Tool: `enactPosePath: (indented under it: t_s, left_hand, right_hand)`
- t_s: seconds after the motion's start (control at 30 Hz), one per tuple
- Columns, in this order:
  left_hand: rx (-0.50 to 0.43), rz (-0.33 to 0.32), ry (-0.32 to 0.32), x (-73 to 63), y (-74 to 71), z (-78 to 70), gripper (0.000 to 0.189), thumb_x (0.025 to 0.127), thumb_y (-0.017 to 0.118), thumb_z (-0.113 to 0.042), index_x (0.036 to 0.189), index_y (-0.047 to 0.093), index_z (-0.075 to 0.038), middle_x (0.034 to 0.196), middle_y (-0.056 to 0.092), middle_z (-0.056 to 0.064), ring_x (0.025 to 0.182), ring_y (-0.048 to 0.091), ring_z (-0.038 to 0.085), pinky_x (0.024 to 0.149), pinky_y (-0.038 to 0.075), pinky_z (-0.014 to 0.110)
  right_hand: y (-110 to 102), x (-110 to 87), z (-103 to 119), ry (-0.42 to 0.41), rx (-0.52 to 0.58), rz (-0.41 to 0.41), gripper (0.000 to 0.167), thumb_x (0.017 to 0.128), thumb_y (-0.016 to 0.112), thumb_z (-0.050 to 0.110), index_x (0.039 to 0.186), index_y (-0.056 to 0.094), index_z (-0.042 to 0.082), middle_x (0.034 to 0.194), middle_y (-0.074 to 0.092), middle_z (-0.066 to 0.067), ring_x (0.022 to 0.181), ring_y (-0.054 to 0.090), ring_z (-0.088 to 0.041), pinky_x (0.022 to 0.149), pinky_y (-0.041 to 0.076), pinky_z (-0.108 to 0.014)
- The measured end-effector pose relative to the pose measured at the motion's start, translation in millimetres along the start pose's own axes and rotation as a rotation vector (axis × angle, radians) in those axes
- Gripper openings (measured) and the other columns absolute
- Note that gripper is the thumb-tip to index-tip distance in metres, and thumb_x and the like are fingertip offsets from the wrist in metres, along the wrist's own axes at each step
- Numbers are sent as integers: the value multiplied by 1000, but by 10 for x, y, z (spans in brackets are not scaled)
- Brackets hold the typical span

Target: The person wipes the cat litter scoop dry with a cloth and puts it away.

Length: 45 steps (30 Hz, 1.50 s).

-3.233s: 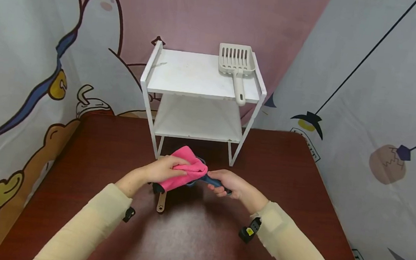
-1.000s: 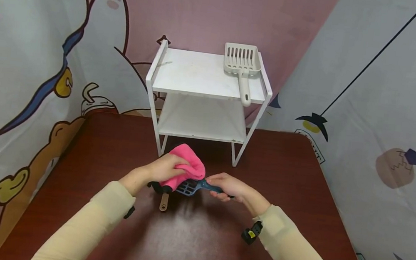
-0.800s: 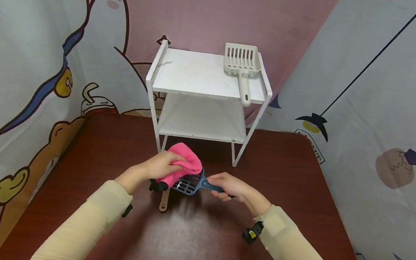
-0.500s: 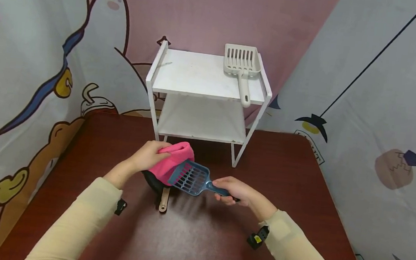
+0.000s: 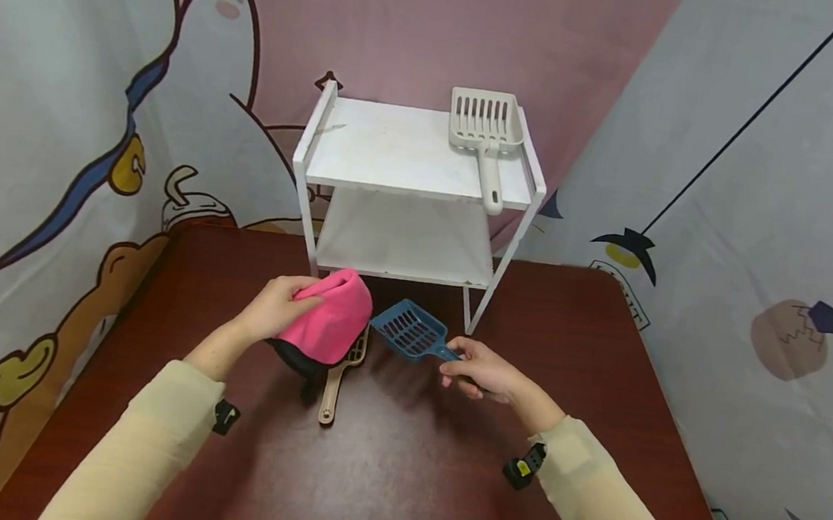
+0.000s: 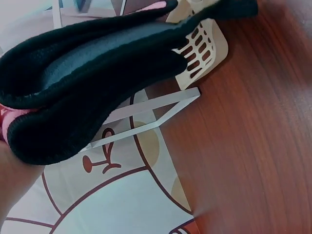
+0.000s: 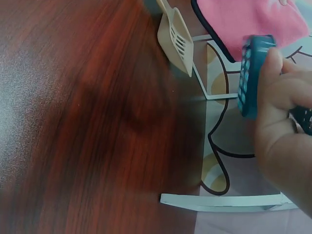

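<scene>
My left hand (image 5: 260,316) grips a folded pink cloth (image 5: 331,319) with a black edge, held above the table. Its dark folded side (image 6: 97,83) fills much of the left wrist view. In my right hand (image 5: 484,373) is the handle of a blue slotted litter scoop (image 5: 410,329), its head pointing up and left, apart from the cloth. A beige litter scoop (image 5: 331,394) lies on the table beneath the cloth, which hides part of its head; more of that slotted head (image 7: 178,41) shows in the right wrist view.
A white two-tier shelf (image 5: 382,148) stands at the back of the brown table (image 5: 549,373). On its top tier lies an off-white litter scoop (image 5: 488,175), handle overhanging the front edge. Printed wall hangings (image 5: 709,196) enclose the table's back and sides.
The cloth was over the blue scoop's head; my left hand has drawn it left and off. The blue scoop has come away to the right, uncovering part of the beige scoop's head.
</scene>
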State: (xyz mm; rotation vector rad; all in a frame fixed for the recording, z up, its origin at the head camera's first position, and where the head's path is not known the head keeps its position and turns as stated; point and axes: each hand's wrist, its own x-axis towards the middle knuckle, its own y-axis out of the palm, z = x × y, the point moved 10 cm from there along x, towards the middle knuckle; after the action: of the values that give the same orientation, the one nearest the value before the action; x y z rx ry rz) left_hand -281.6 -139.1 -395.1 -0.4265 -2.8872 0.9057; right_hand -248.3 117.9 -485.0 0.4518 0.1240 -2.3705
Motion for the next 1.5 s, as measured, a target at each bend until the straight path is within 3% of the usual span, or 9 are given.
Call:
enactPosePath:
  t_s: [0.1, 0.33, 0.53, 0.7, 0.83, 1.07, 1.27, 1.5]
  left_hand:
    - [-11, 12, -15, -12, 25, 14, 27, 93, 57, -13, 116, 61, -1, 73, 59, 11, 51, 55, 12, 50, 47, 25]
    - [-24, 38, 2, -19, 141, -19, 21, 91, 60, -13, 107, 64, -1, 69, 58, 8, 52, 54, 12, 50, 46, 25]
    - [-68, 134, 59, -44, 340, -131, 20, 86, 64, -11, 103, 67, -1, 74, 63, 6, 56, 54, 8, 54, 47, 22]
    - [-114, 229, 108, -61, 536, -226, 12, 86, 65, -9, 93, 67, 0, 61, 54, -1, 48, 50, 6, 49, 42, 19]
    - [-112, 281, 138, -54, 711, -265, 13, 86, 67, -14, 93, 68, -3, 61, 54, -2, 47, 48, 5, 49, 41, 18]
    - [-44, 225, 156, -41, 783, -255, 12, 84, 68, -12, 93, 70, -5, 59, 49, -5, 49, 45, 4, 53, 39, 17]
    - [12, 154, 173, -25, 673, -226, 19, 84, 68, -11, 102, 71, -5, 64, 56, -3, 53, 44, 6, 54, 39, 19]
    - [10, 100, 138, 18, 519, -111, 22, 84, 68, -12, 104, 71, -4, 78, 67, 6, 57, 49, 7, 54, 42, 18]
  right_hand:
    - [-27, 14, 14, -22, -61, -41, 20, 91, 55, 9, 105, 45, -1, 68, 61, 4, 38, 38, -2, 38, 33, -17]
    - [-48, 30, 15, 5, -221, -106, 30, 92, 56, 18, 111, 58, -4, 67, 57, 3, 40, 35, -3, 41, 31, -19]
    - [-9, 53, -9, 33, -185, -86, 32, 95, 52, 20, 114, 57, -6, 63, 49, 3, 40, 27, -5, 42, 26, -21]
    - [53, 105, -19, 55, -156, -90, 28, 95, 52, 19, 110, 58, -5, 61, 45, 3, 40, 25, -5, 41, 22, -20]
    - [131, 146, 30, 42, -163, -97, 26, 94, 53, 19, 105, 59, -4, 60, 44, 3, 41, 25, -5, 40, 22, -20]
    - [159, 158, 101, 28, -146, -127, 23, 94, 54, 14, 105, 59, -5, 58, 43, 4, 41, 25, -5, 40, 21, -19]
    - [145, 143, 118, 29, -129, -119, 28, 95, 52, 13, 114, 57, -6, 58, 43, 3, 40, 23, -5, 40, 21, -20]
    - [136, 114, 144, 17, -94, -94, 32, 94, 52, 13, 120, 54, -7, 59, 43, 3, 40, 21, -4, 40, 20, -20]
